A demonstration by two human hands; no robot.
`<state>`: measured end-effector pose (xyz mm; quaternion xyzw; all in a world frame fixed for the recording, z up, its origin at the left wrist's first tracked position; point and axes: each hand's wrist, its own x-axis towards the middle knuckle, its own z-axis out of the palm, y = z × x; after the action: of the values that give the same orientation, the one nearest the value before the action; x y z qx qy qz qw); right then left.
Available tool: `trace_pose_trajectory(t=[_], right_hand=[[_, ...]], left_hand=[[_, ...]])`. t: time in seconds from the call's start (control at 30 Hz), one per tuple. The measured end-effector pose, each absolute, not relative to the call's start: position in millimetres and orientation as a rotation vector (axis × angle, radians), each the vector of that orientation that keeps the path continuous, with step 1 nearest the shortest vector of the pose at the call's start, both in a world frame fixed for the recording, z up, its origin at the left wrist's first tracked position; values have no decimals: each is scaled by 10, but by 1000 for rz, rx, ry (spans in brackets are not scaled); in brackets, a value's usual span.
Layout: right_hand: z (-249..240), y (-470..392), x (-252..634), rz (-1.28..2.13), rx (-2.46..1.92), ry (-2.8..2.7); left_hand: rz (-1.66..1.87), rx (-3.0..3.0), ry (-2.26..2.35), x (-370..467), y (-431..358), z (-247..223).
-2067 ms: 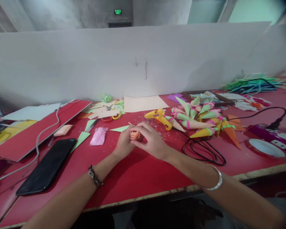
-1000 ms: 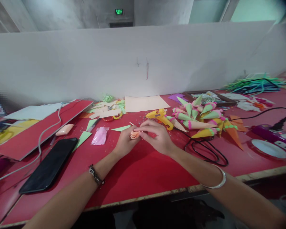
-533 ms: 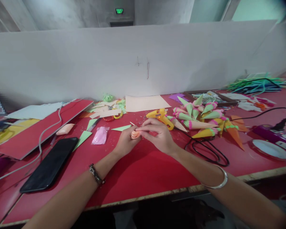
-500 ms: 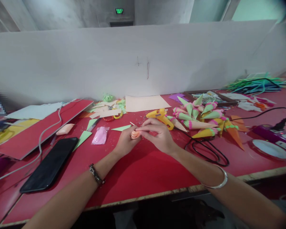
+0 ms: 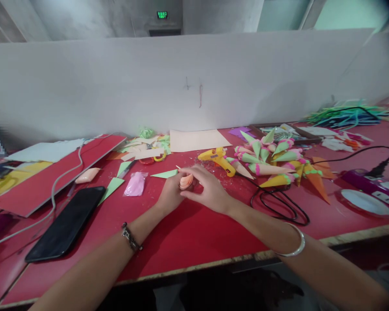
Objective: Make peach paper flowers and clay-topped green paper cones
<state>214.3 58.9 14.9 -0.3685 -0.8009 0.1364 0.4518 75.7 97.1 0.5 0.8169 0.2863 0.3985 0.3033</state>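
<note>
My left hand [image 5: 170,192] is closed around a peach-coloured coiled piece [image 5: 186,181] with thin curved layers, like a rolled flower; I cannot tell its material. A thin pale stick tip shows just above the left fingers. Cupped over the coiled piece from the right, my right hand [image 5: 210,188] has its fingers across the top and its thumb below. Its fingertips are partly hidden behind the piece and the left hand. Just beyond the hands lie a yellow glue gun [image 5: 218,159] and a light green paper triangle [image 5: 164,174].
Paper cones [image 5: 269,155] with frilly edges are heaped at the right, near a black cord [image 5: 280,207], a purple power strip [image 5: 365,181] and a white dish [image 5: 365,202]. Leftward lie a pink packet [image 5: 135,184], a black phone [image 5: 66,222] and a red board [image 5: 60,175].
My right hand has gone from pinching at the coiled piece's edge to cupping over it, with the thumb lower. The left hand keeps its hold; the piece is slightly turned.
</note>
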Motion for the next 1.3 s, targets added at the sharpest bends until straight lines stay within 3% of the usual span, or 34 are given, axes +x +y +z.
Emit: trace_pose_trajectory(t=[0.57, 0.93, 1.2, 1.3], right_hand=[[236, 628, 2223, 330, -861, -1822], [194, 630, 2204, 420, -919, -1783], [138, 647, 2227, 563, -866, -1825], [150, 654, 2220, 514, -858, -1830]], left_hand=[[891, 2315, 659, 564, 1102, 94], [416, 2656, 1180, 147, 1561, -102], [427, 2692, 1173, 138, 1620, -84], [637, 2685, 1209, 201, 1510, 3]])
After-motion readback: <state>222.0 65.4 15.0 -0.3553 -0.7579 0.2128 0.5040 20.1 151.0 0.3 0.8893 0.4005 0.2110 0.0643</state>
